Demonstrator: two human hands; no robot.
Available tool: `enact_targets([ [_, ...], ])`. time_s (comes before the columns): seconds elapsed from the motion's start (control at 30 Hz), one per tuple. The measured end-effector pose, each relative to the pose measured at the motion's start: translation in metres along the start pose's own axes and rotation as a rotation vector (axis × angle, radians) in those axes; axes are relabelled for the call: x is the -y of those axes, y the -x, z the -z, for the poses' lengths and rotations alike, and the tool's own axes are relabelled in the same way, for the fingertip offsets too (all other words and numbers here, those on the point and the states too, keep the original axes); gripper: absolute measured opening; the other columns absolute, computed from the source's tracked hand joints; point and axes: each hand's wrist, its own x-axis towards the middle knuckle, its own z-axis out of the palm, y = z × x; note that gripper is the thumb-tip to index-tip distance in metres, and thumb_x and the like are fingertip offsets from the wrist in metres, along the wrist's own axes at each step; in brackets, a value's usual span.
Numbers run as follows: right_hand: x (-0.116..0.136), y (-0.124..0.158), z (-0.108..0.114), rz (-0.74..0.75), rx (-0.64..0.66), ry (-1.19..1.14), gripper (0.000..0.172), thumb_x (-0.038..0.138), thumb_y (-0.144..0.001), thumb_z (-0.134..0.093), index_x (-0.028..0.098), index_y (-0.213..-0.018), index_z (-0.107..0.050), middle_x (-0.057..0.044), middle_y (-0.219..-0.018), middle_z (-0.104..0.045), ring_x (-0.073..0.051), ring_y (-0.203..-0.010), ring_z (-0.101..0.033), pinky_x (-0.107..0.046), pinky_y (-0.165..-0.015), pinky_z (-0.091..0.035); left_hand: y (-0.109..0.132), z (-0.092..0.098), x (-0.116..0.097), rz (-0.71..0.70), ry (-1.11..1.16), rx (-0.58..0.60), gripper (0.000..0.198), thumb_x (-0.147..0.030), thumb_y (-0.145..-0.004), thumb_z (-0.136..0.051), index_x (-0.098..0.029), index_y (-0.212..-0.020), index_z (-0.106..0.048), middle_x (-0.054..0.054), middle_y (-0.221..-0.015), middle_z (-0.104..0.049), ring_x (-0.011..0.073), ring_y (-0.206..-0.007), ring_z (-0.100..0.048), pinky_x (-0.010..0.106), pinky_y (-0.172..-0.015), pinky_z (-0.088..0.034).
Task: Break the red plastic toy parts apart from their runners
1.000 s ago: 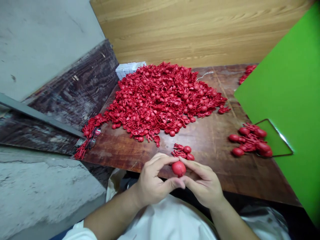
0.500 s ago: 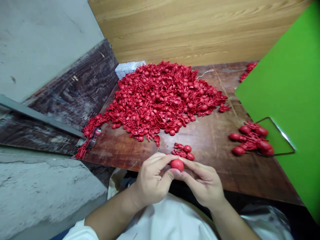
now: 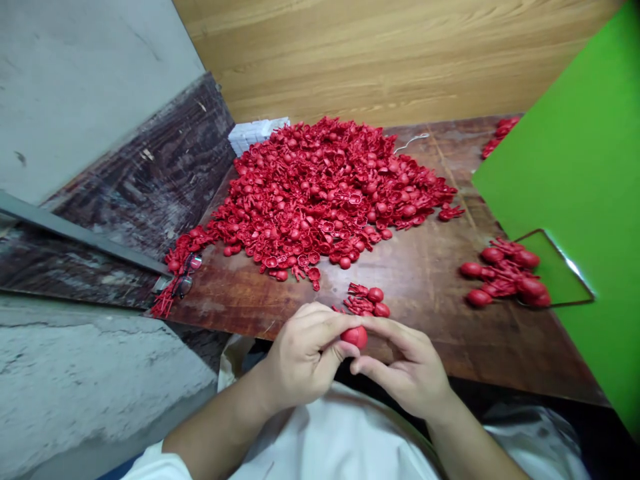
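Red ball (image 3: 355,337) pinched in grip of left hand (image 3: 306,355), right hand (image 3: 411,363) alongside, thumb and fingers parted, red heap (image 3: 320,193) beyond

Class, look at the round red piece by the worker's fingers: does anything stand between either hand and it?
Nothing visible does. The left hand pinches the round red piece; the right hand has its forefinger at the far edge, its thumb apart. The small red figures lie beyond, not between.

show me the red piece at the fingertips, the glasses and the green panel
Red piece (image 3: 355,337): head view, on its rounded end.
Glasses (image 3: 185,287): head view, on the lens nearer the person.
Green panel (image 3: 565,180): head view, on its flat face.
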Motion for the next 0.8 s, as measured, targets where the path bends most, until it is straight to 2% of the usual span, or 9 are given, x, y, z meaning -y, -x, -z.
enact_targets([
  [0.17,0.004,-0.004,0.000,-0.007,-0.029,-0.027,0.031,0.015,-0.084,-0.074,0.027,-0.113,-0.075,-0.007,-0.096,-0.074,-0.020,-0.084,-0.071,-0.033,-0.077,-0.059,0.000,-0.004,0.001,-0.077,-0.024,-0.046,0.031,-0.022,-0.094,-0.060,-0.016,-0.124,-0.065,0.010,-0.099,-0.075,0.0192,-0.089,-0.065,0.036,-0.086,-0.054],
  [0.3,0.003,-0.003,-0.001,0.055,-0.075,-0.094,0.040,0.011,-0.083,-0.074,0.028,-0.118,-0.073,-0.006,-0.095,-0.072,-0.019,-0.082,-0.068,-0.035,-0.076,-0.057,0.001,-0.008,-0.003,-0.078,0.021,-0.112,0.032,-0.022,-0.094,-0.060,-0.014,-0.125,-0.065,0.012,-0.094,-0.074,0.0205,-0.088,-0.066,0.037,-0.084,-0.056],
  [0.43,0.003,-0.003,-0.001,0.099,-0.108,-0.107,0.041,0.011,-0.082,-0.074,0.028,-0.120,-0.073,-0.007,-0.095,-0.073,-0.020,-0.083,-0.070,-0.033,-0.075,-0.058,0.003,-0.011,-0.008,-0.003,0.083,-0.143,0.031,-0.021,-0.091,-0.064,-0.013,-0.121,-0.067,0.011,-0.092,-0.073,0.0183,-0.085,-0.066,0.032,-0.079,-0.057],
  [0.63,0.001,-0.005,0.003,0.132,-0.080,-0.049,0.046,0.009,-0.082,-0.073,0.029,-0.124,-0.071,-0.007,-0.095,-0.075,-0.020,-0.081,-0.072,-0.031,-0.072,-0.059,0.002,-0.010,-0.011,0.038,0.071,-0.142,0.027,-0.017,-0.089,-0.066,-0.014,-0.116,-0.070,0.009,-0.092,-0.073,0.0169,-0.084,-0.067,0.029,-0.081,-0.057],
  [0.8,0.001,-0.008,0.006,0.181,-0.071,0.021,0.048,0.008,-0.081,-0.074,0.029,-0.124,-0.071,-0.006,-0.095,-0.076,-0.019,-0.081,-0.072,-0.031,-0.072,-0.060,0.001,-0.005,-0.011,0.039,0.028,-0.084,0.026,-0.016,-0.091,-0.062,-0.015,-0.116,-0.070,0.009,-0.095,-0.073,0.0176,-0.086,-0.067,0.030,-0.083,-0.057],
])
